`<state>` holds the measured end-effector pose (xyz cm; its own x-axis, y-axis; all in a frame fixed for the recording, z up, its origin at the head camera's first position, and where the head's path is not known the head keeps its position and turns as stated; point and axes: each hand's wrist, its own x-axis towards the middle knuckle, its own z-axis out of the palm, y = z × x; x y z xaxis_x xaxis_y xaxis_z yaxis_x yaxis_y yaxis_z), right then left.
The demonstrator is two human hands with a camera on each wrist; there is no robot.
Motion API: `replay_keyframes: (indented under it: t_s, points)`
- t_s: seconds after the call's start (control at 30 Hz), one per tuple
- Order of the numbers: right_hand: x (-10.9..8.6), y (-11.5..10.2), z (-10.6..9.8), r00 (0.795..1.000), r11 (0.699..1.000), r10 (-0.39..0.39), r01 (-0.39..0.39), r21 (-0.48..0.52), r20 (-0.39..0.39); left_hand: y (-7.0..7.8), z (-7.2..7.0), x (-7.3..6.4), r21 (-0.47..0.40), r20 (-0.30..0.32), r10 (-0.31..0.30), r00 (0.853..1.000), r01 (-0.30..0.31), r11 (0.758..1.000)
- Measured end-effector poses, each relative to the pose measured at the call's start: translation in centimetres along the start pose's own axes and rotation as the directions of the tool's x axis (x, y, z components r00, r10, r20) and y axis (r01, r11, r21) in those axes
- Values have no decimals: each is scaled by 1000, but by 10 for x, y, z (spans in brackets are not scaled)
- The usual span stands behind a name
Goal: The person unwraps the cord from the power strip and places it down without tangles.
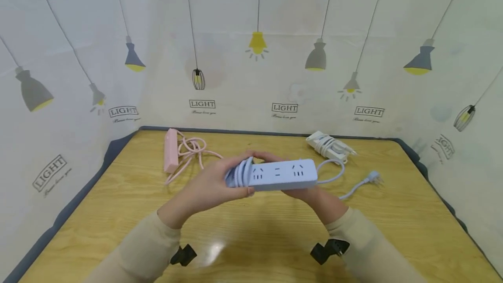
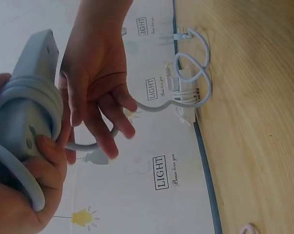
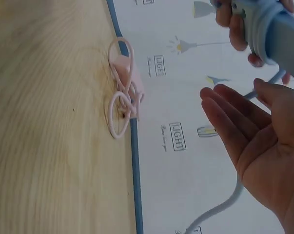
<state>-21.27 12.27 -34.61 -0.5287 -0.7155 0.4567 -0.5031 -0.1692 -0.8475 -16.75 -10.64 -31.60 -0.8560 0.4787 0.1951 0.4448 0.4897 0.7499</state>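
Observation:
A pale blue power strip (image 1: 280,176) is held up over the table, its sockets facing the head camera. My left hand (image 1: 214,182) grips its left end, thumb along the near side. Several turns of its cord (image 2: 27,95) wrap around the strip close to that hand. Behind and below the strip's right half is my right hand (image 1: 302,193), largely hidden in the head view. In the right wrist view the right hand (image 3: 273,146) has a bare palm and loosely extended fingers, with cord passing behind it. The cord's loose end runs right to a plug (image 1: 374,177) above the table.
A pink power strip (image 1: 170,150) with a loosely coiled pink cord (image 1: 192,145) lies at the back left of the wooden table (image 1: 251,239). At the back right lies a white power strip (image 1: 330,146) bound with its own cord. A lamp-patterned cloth (image 1: 235,8) surrounds the table.

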Motion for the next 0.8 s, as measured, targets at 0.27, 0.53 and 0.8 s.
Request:
replay_keyframes:
  t_s: [0.27, 0.53, 0.8]
  points:
    - [8, -10, -19, 943, 890, 329, -327, -319, -48, -6, 1, -2, 12, 47, 34, 998, -35, 999]
    - [-5, -11, -33, 941, 860, 335, -322, -396, -38, -14, -1, -3, 100, 70, 100, 992, -107, 989]
    - [-11, -21, -37, 945, 810, 325, -262, -525, 30, -20, 4, -1, 264, 122, 99, 988, -128, 956]
